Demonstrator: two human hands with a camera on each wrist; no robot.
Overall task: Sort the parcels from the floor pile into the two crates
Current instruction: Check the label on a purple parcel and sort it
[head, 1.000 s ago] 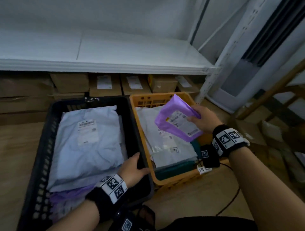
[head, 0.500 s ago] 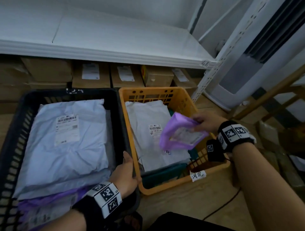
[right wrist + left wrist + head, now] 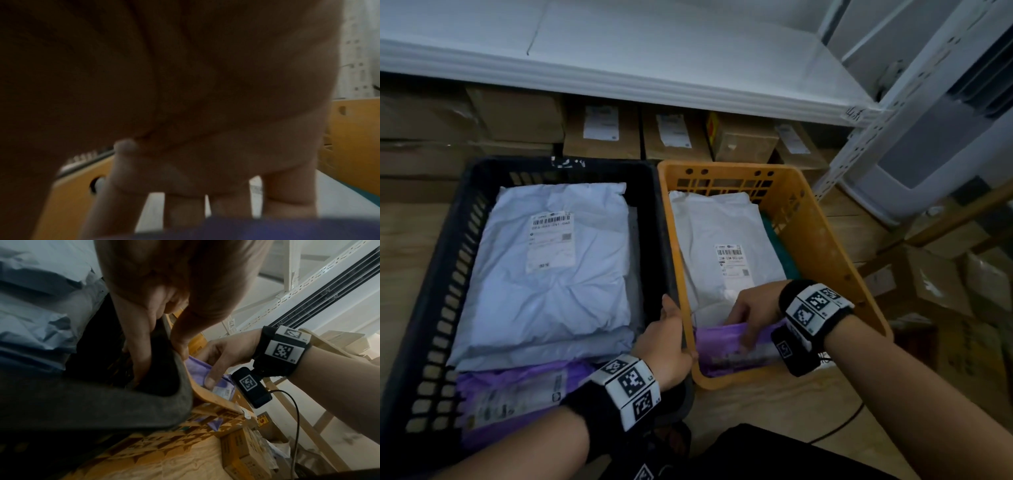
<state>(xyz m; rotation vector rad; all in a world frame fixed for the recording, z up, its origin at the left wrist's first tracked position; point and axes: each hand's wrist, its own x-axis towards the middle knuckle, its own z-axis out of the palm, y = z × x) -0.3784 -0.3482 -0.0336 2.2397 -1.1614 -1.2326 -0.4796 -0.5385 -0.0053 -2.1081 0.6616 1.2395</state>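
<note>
Right hand [image 3: 753,313] grip: fingers curled round purple parcel [image 3: 726,346], low in orange crate [image 3: 825,260] at its near wall. Left hand [image 3: 666,346] grip closed over black crate [image 3: 448,274] rim, just beside. White parcel [image 3: 722,233] lies beyond.

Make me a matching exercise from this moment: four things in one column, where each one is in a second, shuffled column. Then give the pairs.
1. purple parcel
2. pale blue parcel
3. left hand
4. cardboard boxes

A. under the white shelf
B. on top in the black crate
C. on the wall between the two crates
D. at the near end of the orange crate, under the right hand

Pairs: 1-D, 2-B, 3-C, 4-A
</note>
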